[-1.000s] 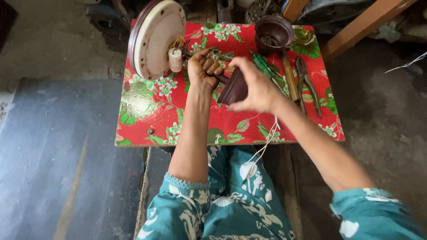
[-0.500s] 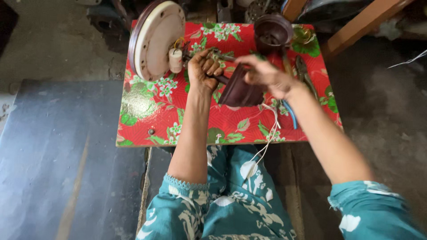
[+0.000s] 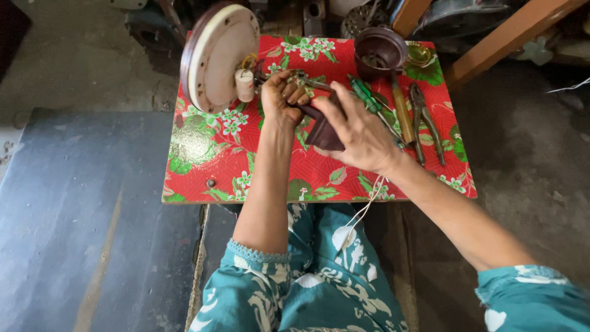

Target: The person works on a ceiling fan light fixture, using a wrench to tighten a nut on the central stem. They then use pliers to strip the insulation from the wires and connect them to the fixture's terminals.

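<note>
right hand (image 3: 362,132) back over brown cup (image 3: 324,132), seemingly gripping

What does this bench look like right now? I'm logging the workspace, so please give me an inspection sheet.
Surface: small table under a red floral oilcloth.
Job's things: dark brown cup-shaped cover in the right hand; left hand grips a thin metal tool.
Clutter: round motor housing on edge, brown cup, green screwdriver, pliers.
Grippers: both hands closed on their items.
Cables: white wire hanging off the table's front edge.
Surroundings: concrete floor, wooden beam.
</note>
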